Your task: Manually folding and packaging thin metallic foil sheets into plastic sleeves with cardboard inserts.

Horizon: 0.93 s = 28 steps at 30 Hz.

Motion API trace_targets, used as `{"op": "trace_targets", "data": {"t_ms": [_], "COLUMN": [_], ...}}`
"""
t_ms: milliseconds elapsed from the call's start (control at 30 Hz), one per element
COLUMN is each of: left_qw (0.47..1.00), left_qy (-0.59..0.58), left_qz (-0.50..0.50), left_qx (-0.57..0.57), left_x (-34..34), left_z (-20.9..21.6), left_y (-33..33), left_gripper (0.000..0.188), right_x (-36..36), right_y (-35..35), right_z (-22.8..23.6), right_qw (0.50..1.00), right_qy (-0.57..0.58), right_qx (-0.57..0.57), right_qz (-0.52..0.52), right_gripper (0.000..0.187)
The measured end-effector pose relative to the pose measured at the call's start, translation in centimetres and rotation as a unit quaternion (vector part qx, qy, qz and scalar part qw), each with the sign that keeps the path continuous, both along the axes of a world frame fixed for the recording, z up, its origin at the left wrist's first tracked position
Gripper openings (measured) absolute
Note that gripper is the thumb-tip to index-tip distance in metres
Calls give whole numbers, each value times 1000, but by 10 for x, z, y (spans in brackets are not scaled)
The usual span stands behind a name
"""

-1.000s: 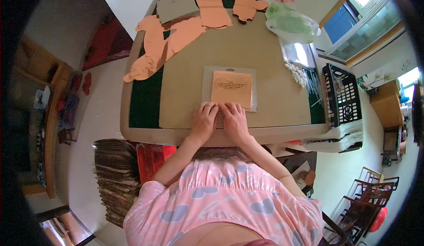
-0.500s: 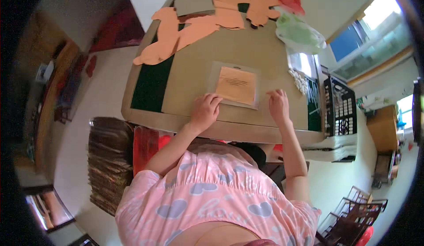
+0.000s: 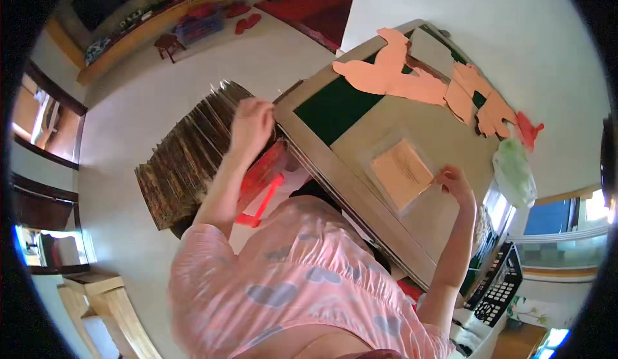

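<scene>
On the table, a flat orange card (image 3: 400,173) lies in a clear plastic sleeve (image 3: 380,141). My right hand (image 3: 456,184) is at the card's right corner, fingers loosely bent and apart; whether the fingertips touch the sleeve I cannot tell. Away from the table's left corner, my left hand (image 3: 252,126) is raised beside a tall stack of dark brown, rough-edged sheets (image 3: 187,166). Its fingers are slightly bent and apart, with nothing visible in them.
Orange cut-out pieces (image 3: 393,79) and a grey board (image 3: 430,51) lie along the table's far side. A pale green plastic bag (image 3: 514,169) and a red bag (image 3: 528,130) sit at the far right. Beyond the right edge stands a black crate (image 3: 499,288). A red stool (image 3: 262,172) is below the left edge.
My view has swung left. My left hand has left the sleeved card and moved out toward the brown stack. My right hand has come closer to the card's right corner.
</scene>
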<state>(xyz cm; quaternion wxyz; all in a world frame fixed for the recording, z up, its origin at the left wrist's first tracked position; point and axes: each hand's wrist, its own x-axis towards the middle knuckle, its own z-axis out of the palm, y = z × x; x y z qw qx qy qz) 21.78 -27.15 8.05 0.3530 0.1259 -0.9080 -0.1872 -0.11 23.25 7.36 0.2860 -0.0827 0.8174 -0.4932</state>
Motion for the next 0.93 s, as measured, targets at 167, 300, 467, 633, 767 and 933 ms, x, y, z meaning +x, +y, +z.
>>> {"op": "trace_targets", "data": {"t_ms": [167,300,467,633,767,933], "left_qw": [980,967,961,974,973,962], "left_qy": [-194,-217,-256,-205,-211,-255], "left_qz": [7,44,75,50,54,81], "left_qx": [-34,-124,-69,-87,-82,-47], "left_x": [42,70,88,83,80,75], "left_z": [1,10,8,12,10,-12], "left_y": [-64,-64,-65,-62,-59,-73], "left_gripper": [9,8,11,18,18,25], "right_x": [33,84,124,164,175,155], "right_y": [-90,-202,-335,-431,-465,-431], "right_z": [66,96,60,-22,-29,-25], "right_qw": [984,962,933,886,853,775], "right_qy": [159,243,286,392,433,531], "right_qx": [-60,-124,-205,-150,-20,-173], "right_qz": [60,27,67,198,292,298], "right_gripper": [6,11,6,5,20,55]}}
